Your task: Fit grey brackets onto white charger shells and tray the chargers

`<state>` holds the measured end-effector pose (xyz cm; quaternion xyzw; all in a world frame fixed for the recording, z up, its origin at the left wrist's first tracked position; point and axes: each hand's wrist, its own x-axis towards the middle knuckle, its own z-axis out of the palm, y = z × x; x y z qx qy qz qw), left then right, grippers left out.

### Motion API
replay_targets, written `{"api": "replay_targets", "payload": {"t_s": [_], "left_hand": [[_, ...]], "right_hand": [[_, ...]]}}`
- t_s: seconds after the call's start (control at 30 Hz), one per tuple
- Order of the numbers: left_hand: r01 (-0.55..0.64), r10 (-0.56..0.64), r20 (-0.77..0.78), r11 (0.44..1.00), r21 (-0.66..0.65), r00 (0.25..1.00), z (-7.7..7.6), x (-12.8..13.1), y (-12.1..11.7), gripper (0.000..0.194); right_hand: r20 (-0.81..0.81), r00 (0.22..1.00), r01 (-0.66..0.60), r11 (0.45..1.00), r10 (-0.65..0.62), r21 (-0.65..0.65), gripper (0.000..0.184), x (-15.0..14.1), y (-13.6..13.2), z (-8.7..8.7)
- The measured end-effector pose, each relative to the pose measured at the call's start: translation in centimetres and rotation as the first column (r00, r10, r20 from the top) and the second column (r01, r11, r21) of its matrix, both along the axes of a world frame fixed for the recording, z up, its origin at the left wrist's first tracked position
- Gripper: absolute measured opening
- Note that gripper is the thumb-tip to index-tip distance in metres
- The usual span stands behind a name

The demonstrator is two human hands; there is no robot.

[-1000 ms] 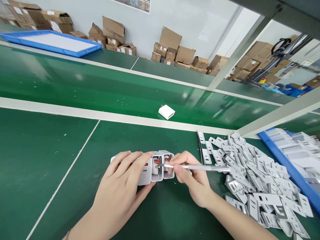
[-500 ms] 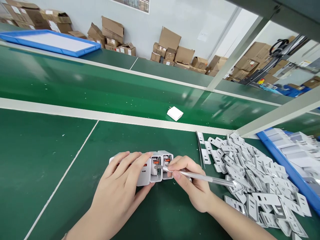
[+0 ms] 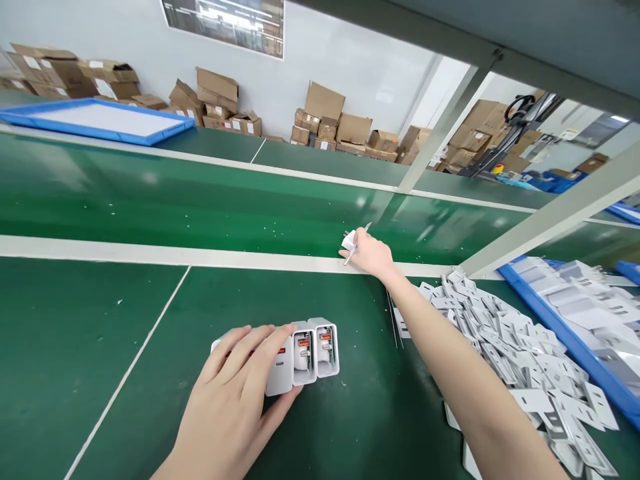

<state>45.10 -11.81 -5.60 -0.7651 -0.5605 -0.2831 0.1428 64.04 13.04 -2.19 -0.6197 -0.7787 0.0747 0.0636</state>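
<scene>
My left hand (image 3: pixel 235 393) is wrapped over a row of white charger housings (image 3: pixel 280 375) on the green bench. At the row's right end, two chargers (image 3: pixel 327 347) have open fronts showing orange ports and circuit boards. My right hand (image 3: pixel 371 252) is stretched out over the bench's back strip, holding a slim silver pen-like tool (image 3: pixel 351 255). Its thumb and index finger touch a single white charger (image 3: pixel 348 240) with prongs on the green belt; whether they grip it I cannot tell.
Thin metal tweezers (image 3: pixel 393 319) lie below my right forearm. Many white face plates (image 3: pixel 520 360) are heaped on the right, beside a blue-rimmed tray (image 3: pixel 565 333) of white housings. A slanting metal post (image 3: pixel 555 207) rises behind them. Another blue tray (image 3: pixel 145 139) rests beyond the belt.
My right hand has moved away from the open chargers, forward to the lone charger on the belt, with the silver tool still in it. My left hand stays on the row.
</scene>
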Motion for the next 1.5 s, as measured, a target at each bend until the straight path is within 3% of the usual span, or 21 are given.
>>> {"api": "replay_targets", "payload": {"t_s": [0.1, 0.2, 0.27, 0.37, 0.43, 0.5, 0.53, 0.6, 0.73, 0.9, 1.0, 1.1, 1.2, 1.37, 1.5], "left_hand": [[0.008, -0.008, -0.001, 0.999, 0.036, 1.0, -0.1, -0.1, 0.1, 0.039], [0.001, -0.001, -0.002, 0.999, 0.039, 1.0, -0.1, -0.2, 0.2, 0.038], [0.001, -0.001, -0.002, 0.999, 0.042, 1.0, -0.2, -0.2, 0.2, 0.038], [-0.002, 0.002, 0.004, 1.0, 0.024, 1.0, -0.3, -0.1, 0.2, 0.039], [-0.006, 0.006, 0.003, 1.0, 0.003, 1.0, -0.3, -0.1, 0.1, 0.04], [-0.005, 0.005, -0.003, 1.0, -0.004, 1.0, -0.4, -0.1, 0.0, 0.041], [-0.007, 0.007, -0.006, 1.0, -0.002, 1.0, -0.4, -0.1, 0.0, 0.041], [-0.006, 0.006, -0.014, 1.0, 0.005, 1.0, -0.4, -0.1, 0.0, 0.042], [0.012, -0.011, -0.031, 1.0, 0.023, 0.999, -0.2, -0.1, 0.0, 0.041], [0.026, -0.025, -0.021, 0.999, 0.034, 0.999, 0.0, -0.1, 0.0, 0.041], [0.028, -0.027, -0.026, 0.998, 0.049, 0.999, -0.1, -0.1, 0.0, 0.04], [0.035, -0.033, -0.029, 0.997, 0.065, 0.999, -0.1, -0.1, 0.0, 0.041], [0.032, -0.029, -0.033, 0.996, 0.077, 0.999, -0.1, -0.1, -0.1, 0.041], [0.033, -0.032, -0.022, 0.998, 0.061, 0.999, -0.1, 0.0, 0.0, 0.042], [0.019, -0.018, -0.005, 0.999, 0.041, 1.0, -0.3, 0.0, 0.0, 0.042]], "right_hand": [[0.028, 0.999, 0.031, 0.999, -0.031, -0.013, 0.026, 0.5, 1.4, -0.3], [0.029, 1.0, 0.008, 1.0, -0.007, -0.019, 0.028, 1.6, 0.9, 0.7], [0.013, 0.998, -0.058, 0.998, 0.059, -0.017, 0.032, 2.5, -1.2, 2.1], [0.093, 0.963, -0.254, 0.967, 0.252, 0.01, 0.034, 3.5, -6.6, 4.2], [0.373, 0.826, -0.464, 0.886, 0.423, 0.022, 0.034, 3.6, -10.8, 5.4], [0.602, 0.607, -0.589, 0.802, 0.519, -0.098, 0.049, 3.0, -14.2, 5.9], [0.659, 0.513, -0.61, 0.774, 0.55, -0.171, 0.055, 2.5, -15.5, 5.9], [0.691, 0.399, -0.614, 0.735, 0.603, -0.287, 0.058, 1.2, -16.9, 5.6], [0.684, 0.357, -0.58, 0.725, 0.636, -0.372, 0.05, -1.1, -17.3, 5.3], [0.722, 0.298, -0.546, 0.732, 0.625, -0.408, 0.041, -1.9, -17.4, 6.6], [0.723, 0.325, -0.577, 0.733, 0.61, -0.359, 0.04, -1.0, -17.5, 7.4], [0.68, 0.446, -0.604, 0.757, 0.582, -0.251, 0.036, 0.5, -17.6, 7.4], [0.591, 0.559, -0.644, 0.754, 0.582, -0.133, 0.03, 1.7, -17.6, 6.2], [0.386, 0.668, -0.689, 0.724, 0.636, -0.002, 0.049, 2.2, -17.5, 3.5], [0.101, 0.718, -0.695, 0.718, 0.689, 0.044, 0.063, 3.3, -16.6, 3.0]]}}
